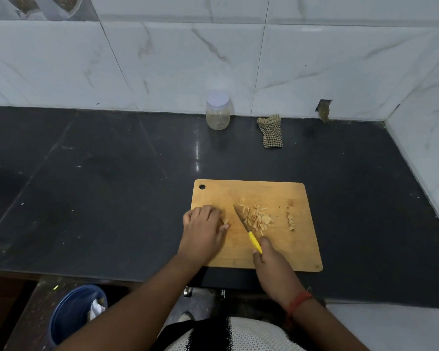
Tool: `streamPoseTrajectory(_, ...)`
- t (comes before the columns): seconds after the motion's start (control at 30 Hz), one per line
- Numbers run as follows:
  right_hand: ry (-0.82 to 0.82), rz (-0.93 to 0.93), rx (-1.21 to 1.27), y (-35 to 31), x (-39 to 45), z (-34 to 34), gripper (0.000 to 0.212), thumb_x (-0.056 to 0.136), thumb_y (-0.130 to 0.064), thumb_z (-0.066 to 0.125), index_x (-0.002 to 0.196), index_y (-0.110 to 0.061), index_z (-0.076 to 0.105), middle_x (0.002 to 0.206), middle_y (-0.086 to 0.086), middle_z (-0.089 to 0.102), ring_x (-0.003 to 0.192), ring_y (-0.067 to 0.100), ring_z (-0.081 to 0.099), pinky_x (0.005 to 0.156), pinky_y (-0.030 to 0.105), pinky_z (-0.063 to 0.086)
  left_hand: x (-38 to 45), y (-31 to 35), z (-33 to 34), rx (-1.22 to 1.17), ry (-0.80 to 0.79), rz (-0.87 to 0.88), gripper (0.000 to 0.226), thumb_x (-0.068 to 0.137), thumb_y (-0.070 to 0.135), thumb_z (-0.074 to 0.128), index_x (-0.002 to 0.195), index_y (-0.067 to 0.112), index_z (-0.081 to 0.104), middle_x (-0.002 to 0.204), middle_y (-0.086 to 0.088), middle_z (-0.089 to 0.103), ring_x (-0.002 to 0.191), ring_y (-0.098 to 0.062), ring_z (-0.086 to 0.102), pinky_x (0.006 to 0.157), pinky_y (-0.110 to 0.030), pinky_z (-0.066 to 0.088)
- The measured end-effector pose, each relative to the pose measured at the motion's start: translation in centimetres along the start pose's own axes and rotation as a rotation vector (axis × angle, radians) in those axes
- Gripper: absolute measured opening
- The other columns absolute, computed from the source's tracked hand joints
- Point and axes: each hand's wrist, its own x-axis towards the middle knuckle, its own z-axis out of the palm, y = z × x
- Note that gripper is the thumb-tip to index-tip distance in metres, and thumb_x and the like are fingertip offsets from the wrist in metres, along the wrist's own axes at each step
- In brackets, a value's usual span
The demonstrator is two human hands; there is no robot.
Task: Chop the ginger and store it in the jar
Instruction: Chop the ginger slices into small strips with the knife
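Chopping on wooden board (pixel 297 249) lying near front edge of dark table (pixel 86 173). Standing well apart by back wall: lidded jar (pixel 218 114). Curling left hand (pixel 203 229) over uncut ginger piece (pixel 225 221), pinning it down. Gripping yellow-handled knife (pixel 247 228) in right hand (pixel 271 262). Piling beside blade: chopped ginger (pixel 257 217). Advisable: tucking fingertips back, rocking blade steadily, keeping slices thin.
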Motion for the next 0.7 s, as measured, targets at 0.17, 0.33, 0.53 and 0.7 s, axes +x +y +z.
streamPoseTrajectory(0.17, 0.088, -0.001, 0.013, 0.1, 0.3, -0.1, 0.008, 0.102, -0.029, 0.04, 0.102, -0.021, 0.042, 0.08, -0.003, 0.051, 0.064, 0.009, 0.048, 0.051, 0.024, 0.034, -1.6, -1.7, 0.5, 0.141, -0.05, 0.226, 0.047, 0.099, 0.051, 0.04, 0.134, 0.024, 0.057, 0.133, 0.008, 0.056, 0.123, -0.015, 0.049, 0.118, -0.051, 0.025)
streamPoseTrajectory(0.33, 0.021, -0.057, -0.102, -0.2, 0.3, 0.1, 0.025, 0.099, -0.018, 0.043, 0.122, -0.018, 0.033, 0.078, 0.002, 0.058, 0.063, 0.017, 0.056, 0.05, 0.028, 0.038, -2.1, -2.3, 1.1, 0.174, -0.087, 0.278, 0.052, 0.101, 0.048, 0.037, 0.145, 0.023, 0.05, 0.142, 0.008, 0.053, 0.128, -0.018, 0.048, 0.118, -0.059, 0.025)
streamPoseTrajectory(0.53, 0.002, -0.129, -0.299, -0.4, 0.2, 0.3, 0.03, 0.103, -0.028, 0.035, 0.132, -0.019, 0.035, 0.083, 0.001, 0.062, 0.069, 0.019, 0.058, 0.06, 0.035, 0.046, -2.4, -2.5, 1.3, 0.18, -0.071, 0.287, 0.05, 0.102, 0.045, 0.037, 0.143, 0.02, 0.053, 0.144, 0.005, 0.054, 0.131, -0.02, 0.047, 0.117, -0.061, 0.025)
streamPoseTrajectory(0.7, -0.044, -0.123, -0.352, -0.6, 0.3, 0.2, 0.029, 0.103, -0.024, 0.033, 0.131, -0.018, 0.034, 0.085, 0.005, 0.065, 0.069, 0.022, 0.06, 0.059, 0.034, 0.046, -2.5, -2.5, 1.4, 0.197, -0.068, 0.291, 0.05, 0.102, 0.044, 0.038, 0.143, 0.02, 0.053, 0.146, 0.004, 0.054, 0.131, -0.021, 0.048, 0.116, -0.062, 0.026)
